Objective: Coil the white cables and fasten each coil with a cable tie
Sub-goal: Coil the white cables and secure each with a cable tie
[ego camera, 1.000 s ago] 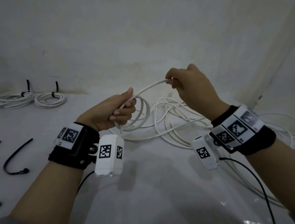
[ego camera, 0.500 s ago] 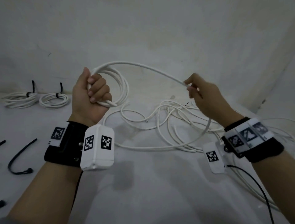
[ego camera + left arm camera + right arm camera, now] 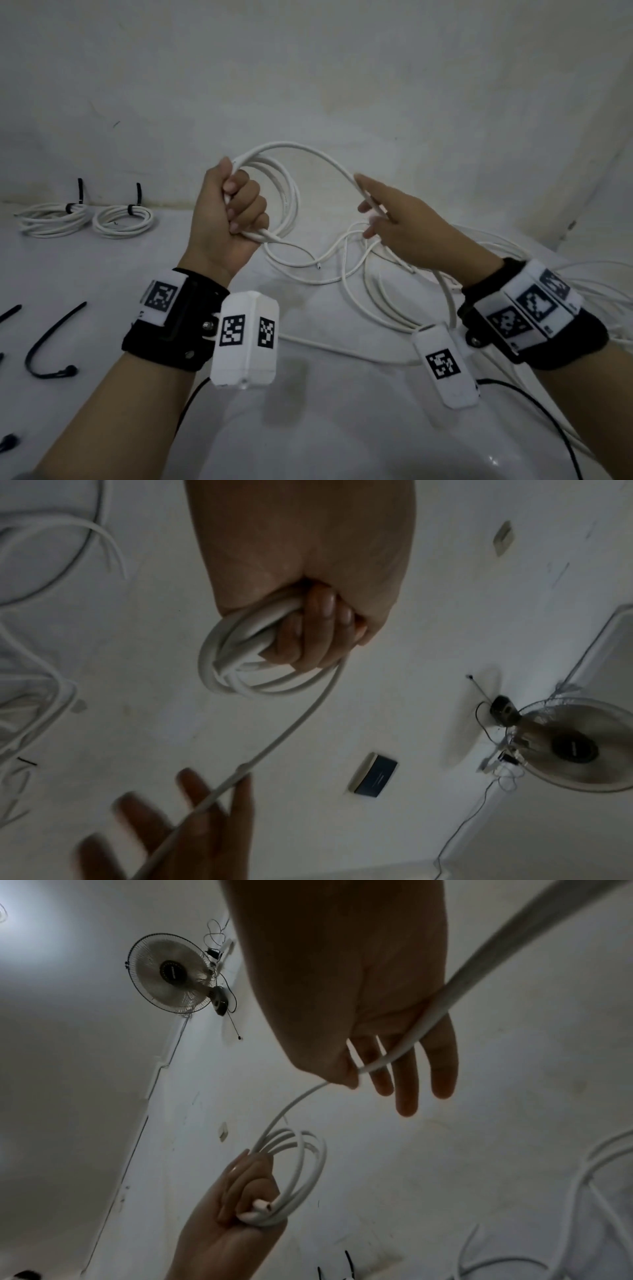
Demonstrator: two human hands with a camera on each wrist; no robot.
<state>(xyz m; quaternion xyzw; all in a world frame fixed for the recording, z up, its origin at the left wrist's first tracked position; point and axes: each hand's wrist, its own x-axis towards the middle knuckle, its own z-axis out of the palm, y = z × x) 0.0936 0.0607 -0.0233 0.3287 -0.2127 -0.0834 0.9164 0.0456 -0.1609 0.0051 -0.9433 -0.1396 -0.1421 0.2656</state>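
Above the bench (image 3: 342, 428) centre, I see the left hand (image 3: 224, 219) fisted around a coil (image 3: 286, 198) of white cable, several loops, held upright. The cable (image 3: 308, 150) arcs from the coil's top rightward to the right hand (image 3: 407, 233), whose fingers (image 3: 405, 1085) are spread nearly straight; the strand runs across the palm, thumb against it, loose rather than clamped. Behind and right, a tangle of loose white cable (image 3: 370, 274) lies on the bench. Far left, two finished coils (image 3: 51, 219) (image 3: 123, 219) lie side by side, each with a black tie. Near left, spare black cable ties (image 3: 44, 346) lie loose.
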